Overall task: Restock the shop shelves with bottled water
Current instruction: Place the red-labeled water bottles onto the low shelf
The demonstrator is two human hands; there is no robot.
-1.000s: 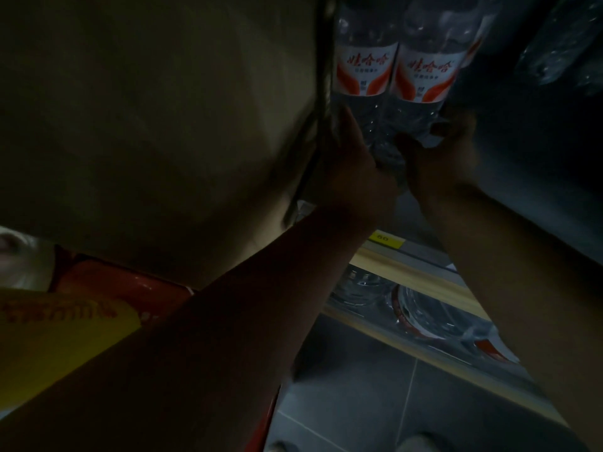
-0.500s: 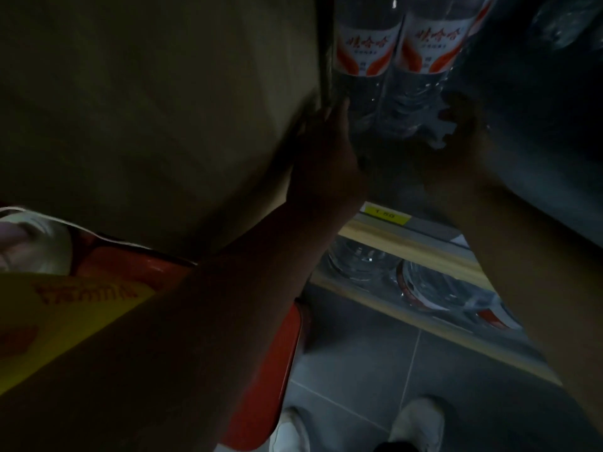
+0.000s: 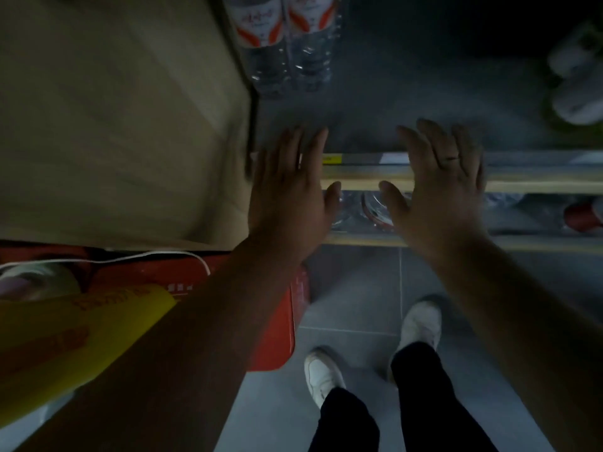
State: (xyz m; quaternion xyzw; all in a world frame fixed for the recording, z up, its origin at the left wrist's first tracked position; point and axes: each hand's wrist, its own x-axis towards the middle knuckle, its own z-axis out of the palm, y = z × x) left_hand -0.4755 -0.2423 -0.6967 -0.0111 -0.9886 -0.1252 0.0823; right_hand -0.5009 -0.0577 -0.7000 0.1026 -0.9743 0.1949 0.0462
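Two clear water bottles with red and white labels stand side by side at the left end of a dark grey shelf, against a beige side panel. My left hand and my right hand hover apart in front of the shelf's edge, below the bottles, fingers straight and spread, holding nothing. On the shelf below, more clear bottles lie partly hidden behind my hands.
The beige side panel fills the left. A red basket with a yellow package sits at lower left on the grey tiled floor. Pale wrapped goods sit at the shelf's right end. My white shoes stand below.
Both hands have let go of the two bottles and drawn back toward me and down, fingers now spread. The view has tilted downward, showing the floor and my feet.
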